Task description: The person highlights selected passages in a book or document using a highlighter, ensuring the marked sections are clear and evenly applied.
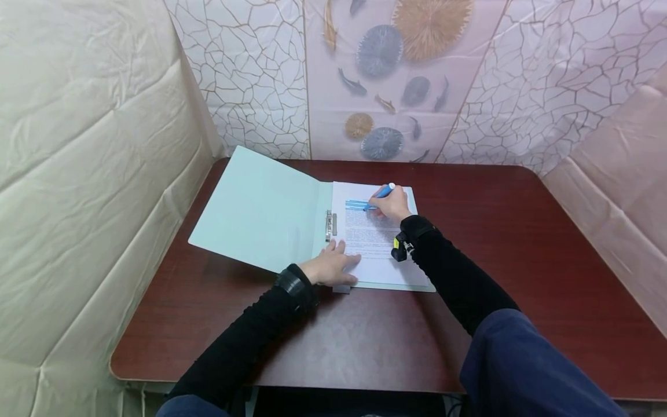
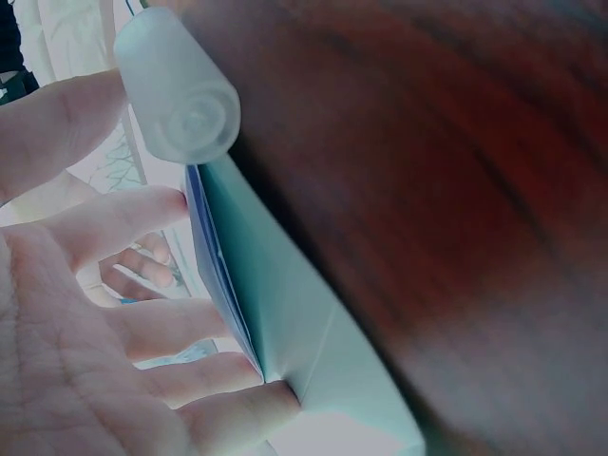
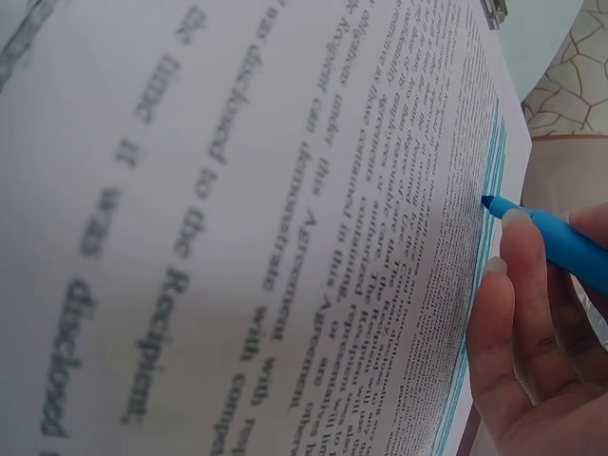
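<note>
My right hand [image 1: 392,204] pinches a blue marker [image 1: 384,191] with a white end. Its dark blue tip is at blue lines across the upper text of the printed sheet [image 3: 313,237]. The sheet lies in an opened pale green folder [image 1: 260,202], over its right side. My left hand [image 1: 330,265] rests with spread fingers on the lower left of the sheet and the folder's spine. By its thumb, at the folder's near edge, is a small translucent cylinder [image 2: 180,90]; whether the thumb touches it I cannot tell.
A metal clip [image 1: 329,225] is fixed along the folder's spine. The folder's cover slants up toward the far left of the dark red-brown table [image 1: 521,278]. Cream quilted sheeting [image 1: 94,174] hangs at the left, and patterned cloth [image 1: 250,75] stands behind the table.
</note>
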`<state>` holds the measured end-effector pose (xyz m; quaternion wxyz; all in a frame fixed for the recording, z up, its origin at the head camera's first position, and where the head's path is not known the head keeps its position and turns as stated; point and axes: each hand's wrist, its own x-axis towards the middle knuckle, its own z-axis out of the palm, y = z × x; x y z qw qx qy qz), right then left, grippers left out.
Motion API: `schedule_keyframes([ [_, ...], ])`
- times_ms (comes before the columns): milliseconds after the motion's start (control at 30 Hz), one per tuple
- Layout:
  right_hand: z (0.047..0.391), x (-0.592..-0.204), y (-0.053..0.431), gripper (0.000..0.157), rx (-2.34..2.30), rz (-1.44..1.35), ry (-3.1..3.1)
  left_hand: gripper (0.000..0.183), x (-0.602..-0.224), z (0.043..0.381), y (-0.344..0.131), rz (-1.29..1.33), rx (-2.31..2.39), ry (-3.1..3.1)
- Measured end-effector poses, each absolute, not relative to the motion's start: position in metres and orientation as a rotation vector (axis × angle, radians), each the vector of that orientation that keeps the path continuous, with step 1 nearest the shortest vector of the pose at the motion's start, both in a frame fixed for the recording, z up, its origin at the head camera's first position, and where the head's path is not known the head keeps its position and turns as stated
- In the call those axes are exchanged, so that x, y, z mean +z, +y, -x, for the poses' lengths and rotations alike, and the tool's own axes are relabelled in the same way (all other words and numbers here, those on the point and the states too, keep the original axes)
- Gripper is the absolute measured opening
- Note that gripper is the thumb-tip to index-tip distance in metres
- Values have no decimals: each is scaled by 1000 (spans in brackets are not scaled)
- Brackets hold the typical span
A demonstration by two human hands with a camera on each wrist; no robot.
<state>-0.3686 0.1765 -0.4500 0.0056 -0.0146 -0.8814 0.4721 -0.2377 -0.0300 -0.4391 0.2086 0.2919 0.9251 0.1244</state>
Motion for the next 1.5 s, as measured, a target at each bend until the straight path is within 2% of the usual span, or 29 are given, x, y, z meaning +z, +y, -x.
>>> schedule_keyframes([
  [1500,367,-447,185,15,1477,34,-2767,61,-440,238,-30,-811,338,2586],
])
